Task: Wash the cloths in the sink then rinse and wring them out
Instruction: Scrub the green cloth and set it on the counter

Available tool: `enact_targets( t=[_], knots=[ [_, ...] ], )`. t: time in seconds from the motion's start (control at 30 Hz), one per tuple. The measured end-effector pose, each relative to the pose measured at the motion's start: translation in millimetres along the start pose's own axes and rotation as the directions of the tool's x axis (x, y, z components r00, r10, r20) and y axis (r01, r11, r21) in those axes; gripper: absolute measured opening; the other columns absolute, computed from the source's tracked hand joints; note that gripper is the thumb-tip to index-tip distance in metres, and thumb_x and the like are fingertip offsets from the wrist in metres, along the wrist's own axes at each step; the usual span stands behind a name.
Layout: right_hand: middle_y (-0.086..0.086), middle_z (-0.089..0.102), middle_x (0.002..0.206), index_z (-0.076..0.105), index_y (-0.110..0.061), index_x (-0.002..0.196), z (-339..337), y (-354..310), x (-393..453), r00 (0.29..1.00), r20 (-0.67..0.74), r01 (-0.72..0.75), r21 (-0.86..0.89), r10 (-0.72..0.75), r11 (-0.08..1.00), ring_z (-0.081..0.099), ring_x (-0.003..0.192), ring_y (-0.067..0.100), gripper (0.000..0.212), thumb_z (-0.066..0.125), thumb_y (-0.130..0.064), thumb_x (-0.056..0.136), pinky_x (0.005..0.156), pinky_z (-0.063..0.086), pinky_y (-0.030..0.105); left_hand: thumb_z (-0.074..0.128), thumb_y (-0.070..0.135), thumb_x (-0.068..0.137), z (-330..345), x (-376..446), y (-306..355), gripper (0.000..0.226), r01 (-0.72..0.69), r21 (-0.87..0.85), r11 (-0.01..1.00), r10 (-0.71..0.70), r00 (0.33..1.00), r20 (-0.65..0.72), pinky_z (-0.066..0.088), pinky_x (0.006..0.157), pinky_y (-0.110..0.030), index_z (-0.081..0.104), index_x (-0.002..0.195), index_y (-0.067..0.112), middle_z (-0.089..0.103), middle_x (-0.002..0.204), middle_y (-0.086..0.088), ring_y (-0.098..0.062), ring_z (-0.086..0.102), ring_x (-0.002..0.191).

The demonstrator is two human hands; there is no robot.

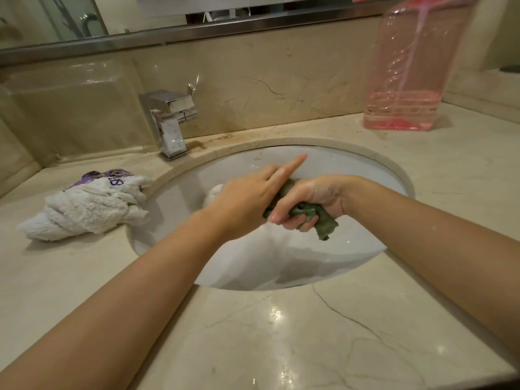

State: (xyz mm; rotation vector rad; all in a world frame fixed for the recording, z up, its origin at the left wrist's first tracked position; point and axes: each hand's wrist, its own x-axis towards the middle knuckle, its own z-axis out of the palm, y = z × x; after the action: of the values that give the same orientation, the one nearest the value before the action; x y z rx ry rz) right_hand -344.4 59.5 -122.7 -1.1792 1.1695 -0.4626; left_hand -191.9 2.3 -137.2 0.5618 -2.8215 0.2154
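Over the white oval sink (332, 161) both my hands hold a twisted green cloth (323, 220). My right hand (306, 201) is soapy and its fingers are curled round the cloth's middle, with a green end sticking out below the palm. My left hand (247, 198) grips the cloth's other end from the left, its index finger pointing straight out toward the sink's far wall. A pale cloth (213, 194) lies in the basin behind my left hand, mostly hidden. A white towel bundle (87, 206) with a purple-printed cloth (109, 175) rests on the counter left of the sink.
A square chrome tap (170, 122) stands behind the sink at the left, no water running. A large clear pink bottle (408, 80) with a little pink liquid sits at the counter's back right. The beige marble counter (281, 333) surrounds the basin, with a mirror above.
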Motion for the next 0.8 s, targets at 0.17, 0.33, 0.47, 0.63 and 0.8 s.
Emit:
enact_targets(
  t=[0.17, 0.33, 0.47, 0.63, 0.8],
  knots=[
    [0.004, 0.05, 0.058, 0.055, -0.008, 0.071, 14.4, -5.2, 13.3, 0.88, -0.469, -0.184, -0.479, -0.073, 0.858, 0.042, 0.043, 0.016, 0.025, 0.079, -0.011, 0.074, 0.04, 0.031, 0.021, 0.062, 0.01, 0.088, 3.8, 3.3, 5.2, 0.116, 0.253, 0.047, 0.966, -0.255, 0.967, 0.024, 0.049, 0.057, -0.033, -0.043, 0.135, 0.025, 0.057, 0.072, -0.001, -0.017, 0.056, 0.057],
    [-0.003, 0.055, 0.072, 0.056, -0.02, 0.079, 27.3, -11.6, 18.7, 0.656, -0.598, -0.357, -0.783, -0.46, 0.509, 0.056, 0.076, 0.025, 0.014, 0.069, -0.02, 0.079, 0.053, 0.032, 0.027, 0.063, 0.015, 0.081, 4.8, 10.4, 2.4, 0.071, 0.467, -0.191, 0.864, -0.461, 0.884, 0.077, 0.051, 0.071, -0.04, 0.034, 0.145, 0.016, 0.062, 0.08, 0.002, -0.024, 0.064, 0.082],
    [0.009, 0.066, 0.101, 0.056, -0.019, 0.087, 31.9, -15.7, 20.5, 0.644, -0.49, -0.398, -0.87, -0.588, 0.289, 0.053, 0.082, 0.03, 0.01, 0.051, -0.011, 0.086, 0.065, 0.033, 0.029, 0.054, 0.017, 0.07, 4.3, 9.2, -2.1, 0.016, 0.576, -0.382, 0.723, -0.547, 0.815, 0.193, 0.056, 0.059, -0.029, 0.059, 0.054, 0.019, 0.06, 0.044, 0.008, -0.011, 0.06, 0.048],
    [0.008, 0.065, 0.113, 0.059, -0.019, 0.11, 24.3, -16.8, 25.9, 0.668, -0.357, -0.445, -0.895, -0.653, 0.035, 0.061, 0.101, 0.031, 0.026, 0.049, -0.008, 0.089, 0.065, 0.03, 0.03, 0.049, -0.002, 0.071, -8.4, 13.3, 1.0, 0.024, 0.687, -0.532, 0.495, -0.54, 0.723, 0.431, 0.024, 0.042, -0.019, 0.05, 0.052, 0.012, 0.043, 0.048, -0.004, -0.016, 0.035, 0.039],
    [0.006, 0.066, 0.111, 0.057, -0.017, 0.114, 18.7, -16.0, 28.7, 0.722, -0.282, -0.442, -0.89, -0.632, -0.108, 0.061, 0.099, 0.031, 0.024, 0.047, -0.012, 0.092, 0.054, 0.023, 0.03, 0.047, -0.01, 0.076, -11.7, 13.0, -5.2, 0.018, 0.763, -0.548, 0.344, -0.444, 0.646, 0.621, 0.021, 0.047, -0.024, 0.044, 0.072, 0.008, 0.036, 0.061, -0.006, -0.016, 0.033, 0.05]
  ],
)
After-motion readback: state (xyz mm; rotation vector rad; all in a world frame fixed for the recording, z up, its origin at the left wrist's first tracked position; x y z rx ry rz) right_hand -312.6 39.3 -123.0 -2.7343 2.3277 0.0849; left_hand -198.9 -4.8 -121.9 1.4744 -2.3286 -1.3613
